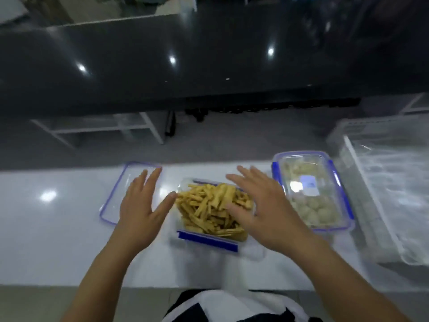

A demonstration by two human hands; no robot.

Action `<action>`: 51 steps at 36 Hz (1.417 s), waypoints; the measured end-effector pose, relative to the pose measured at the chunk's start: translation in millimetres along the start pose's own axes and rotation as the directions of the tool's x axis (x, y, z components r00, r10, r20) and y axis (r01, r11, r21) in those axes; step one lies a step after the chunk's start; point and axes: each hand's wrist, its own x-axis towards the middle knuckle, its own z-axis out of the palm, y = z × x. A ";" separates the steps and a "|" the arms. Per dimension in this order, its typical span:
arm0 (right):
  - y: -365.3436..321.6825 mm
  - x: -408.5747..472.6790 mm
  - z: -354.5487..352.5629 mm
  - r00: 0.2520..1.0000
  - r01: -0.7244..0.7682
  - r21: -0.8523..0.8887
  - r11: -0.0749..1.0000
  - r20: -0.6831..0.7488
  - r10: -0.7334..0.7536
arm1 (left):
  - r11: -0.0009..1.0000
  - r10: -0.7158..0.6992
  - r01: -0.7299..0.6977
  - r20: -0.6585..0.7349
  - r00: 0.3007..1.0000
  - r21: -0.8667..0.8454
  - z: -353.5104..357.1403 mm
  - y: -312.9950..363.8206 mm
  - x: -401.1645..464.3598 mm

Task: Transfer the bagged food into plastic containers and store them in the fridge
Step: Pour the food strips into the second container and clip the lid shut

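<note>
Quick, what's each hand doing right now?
Left hand: open, holding nothing, above the loose lid.
Right hand: open, holding nothing, over the fries container.

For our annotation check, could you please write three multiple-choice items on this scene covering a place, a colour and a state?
1. Where does the loose lid lie relative to the fries container?
A. to its left
B. on top of it
C. to its right

2. What colour are the containers' clips?
A. red
B. blue
C. green

3. What is the state of the container of pale round food?
A. lidded
B. open
C. empty

Answers: 1 A, the lid lies flat on the counter under the left hand. 2 B, blue clips show on both. 3 A, its lid sits on with food beneath.
</note>
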 end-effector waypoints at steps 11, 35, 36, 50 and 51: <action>-71.8 39.7 127.5 0.933 0.235 -0.382 0.894 0.346 -0.098 | 0.895 -0.415 0.408 0.002 0.910 0.183 -0.8 -164.2 4.1; -97.8 18.2 170.7 0.987 -0.065 -0.484 0.872 0.097 0.127 | 0.936 -0.352 0.339 0.221 0.910 0.095 -4.5 -169.3 51.8; -97.4 16.2 170.4 0.987 -0.078 -0.473 0.878 0.088 0.135 | 0.936 -0.333 0.350 0.255 0.908 -0.025 -10.5 -168.9 49.8; -113.4 -10.0 104.1 0.946 -0.205 0.850 0.486 0.044 0.321 | 0.613 0.289 0.200 0.452 0.844 -0.765 -57.9 -78.8 -3.5; -112.1 -10.1 99.3 0.953 -0.192 0.889 0.415 0.069 0.295 | 0.623 0.325 0.177 0.458 0.828 -0.762 -56.3 -67.5 -7.7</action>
